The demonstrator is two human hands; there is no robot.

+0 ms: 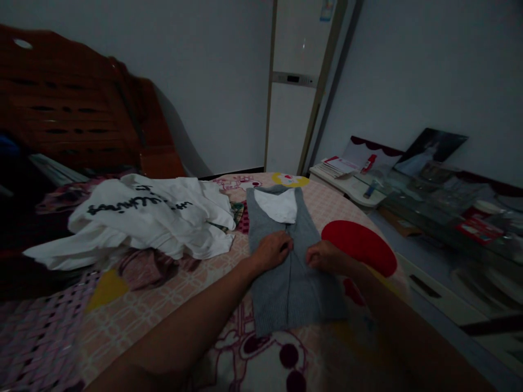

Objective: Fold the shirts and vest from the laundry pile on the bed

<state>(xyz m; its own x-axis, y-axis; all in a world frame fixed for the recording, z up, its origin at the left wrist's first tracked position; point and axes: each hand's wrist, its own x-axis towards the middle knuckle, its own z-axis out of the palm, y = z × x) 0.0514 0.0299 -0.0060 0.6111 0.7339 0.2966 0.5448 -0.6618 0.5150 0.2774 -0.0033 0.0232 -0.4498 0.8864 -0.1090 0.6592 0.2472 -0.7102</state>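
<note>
A small grey knitted vest [292,283] with a white collar piece lies flat on a patterned bedspread [196,326], neck end away from me. My left hand [273,249] rests on the vest's front near the middle, fingers curled and pinched on the knit. My right hand [324,256] sits just beside it on the right half, fingers also closed on the fabric. Both forearms reach in from the bottom of the view.
A heap of white clothing with black lettering [143,220] lies to the left, over pinkish garments. A dark wooden headboard [77,114] stands behind it. A low table [429,201] with papers, a photo and clutter runs along the right. A tall white unit [292,87] stands in the corner.
</note>
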